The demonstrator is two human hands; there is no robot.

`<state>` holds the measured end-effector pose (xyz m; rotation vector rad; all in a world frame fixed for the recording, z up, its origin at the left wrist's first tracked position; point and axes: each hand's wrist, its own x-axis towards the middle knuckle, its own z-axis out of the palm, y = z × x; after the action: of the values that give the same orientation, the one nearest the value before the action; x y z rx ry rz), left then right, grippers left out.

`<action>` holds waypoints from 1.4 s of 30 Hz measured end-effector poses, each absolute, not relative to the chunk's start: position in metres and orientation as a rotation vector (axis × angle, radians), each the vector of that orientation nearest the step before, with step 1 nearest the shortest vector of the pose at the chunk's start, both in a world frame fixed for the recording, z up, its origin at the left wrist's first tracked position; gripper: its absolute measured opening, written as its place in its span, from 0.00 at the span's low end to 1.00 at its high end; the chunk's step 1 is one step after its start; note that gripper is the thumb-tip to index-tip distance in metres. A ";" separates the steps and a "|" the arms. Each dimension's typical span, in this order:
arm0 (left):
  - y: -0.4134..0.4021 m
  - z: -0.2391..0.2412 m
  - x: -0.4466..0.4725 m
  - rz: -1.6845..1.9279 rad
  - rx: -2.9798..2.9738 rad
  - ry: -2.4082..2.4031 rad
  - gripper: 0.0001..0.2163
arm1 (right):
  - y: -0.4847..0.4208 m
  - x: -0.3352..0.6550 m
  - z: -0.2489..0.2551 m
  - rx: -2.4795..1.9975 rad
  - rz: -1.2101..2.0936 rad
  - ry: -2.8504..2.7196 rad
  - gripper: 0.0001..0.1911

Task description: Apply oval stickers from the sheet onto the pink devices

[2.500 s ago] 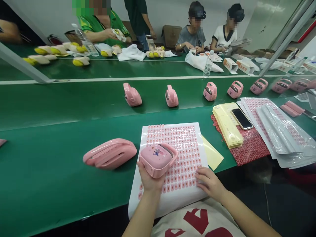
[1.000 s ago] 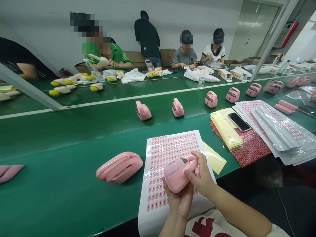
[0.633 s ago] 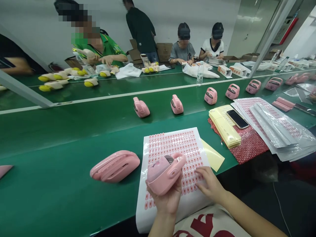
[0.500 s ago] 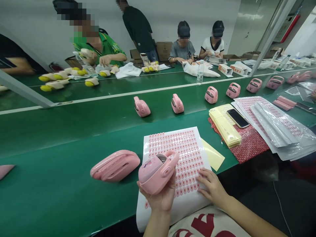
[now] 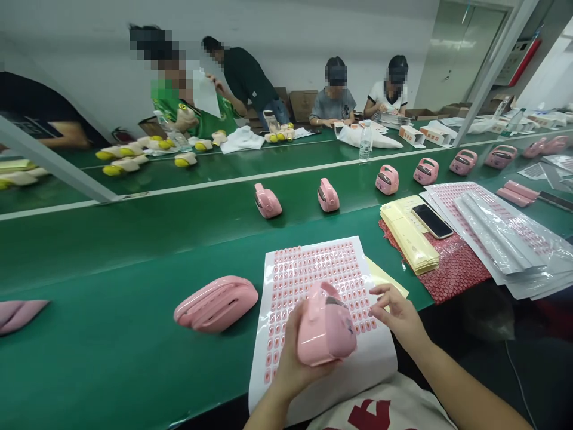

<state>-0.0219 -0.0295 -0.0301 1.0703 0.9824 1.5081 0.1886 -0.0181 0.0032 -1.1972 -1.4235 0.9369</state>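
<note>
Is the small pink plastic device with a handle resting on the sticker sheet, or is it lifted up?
Lifted. The left hand holds the small pink plastic device above the white sticker sheet, clear of the paper.

The gadget in the left hand's grip is glossy pink (a small dark print on its side). Beneath it, a white sheet carries rows of pink stickers. Left of the grip lies a pink shell on green belt.
</note>
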 end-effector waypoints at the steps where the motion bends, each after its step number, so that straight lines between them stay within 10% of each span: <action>1: -0.030 -0.029 -0.021 1.456 1.206 0.981 0.48 | -0.015 0.186 0.015 -1.149 0.973 -1.423 0.12; 22: -0.021 -0.024 -0.022 1.109 2.306 0.990 0.45 | -0.004 0.162 0.044 -1.050 1.109 -1.802 0.05; 42: -0.017 -0.017 -0.024 1.169 2.386 0.987 0.40 | -0.009 0.173 0.044 -0.847 0.258 -2.257 0.13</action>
<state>-0.0236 -0.0171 -0.0168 2.3858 0.9866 1.1687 0.1729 -0.0090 0.0445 -0.8472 -2.2570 0.2576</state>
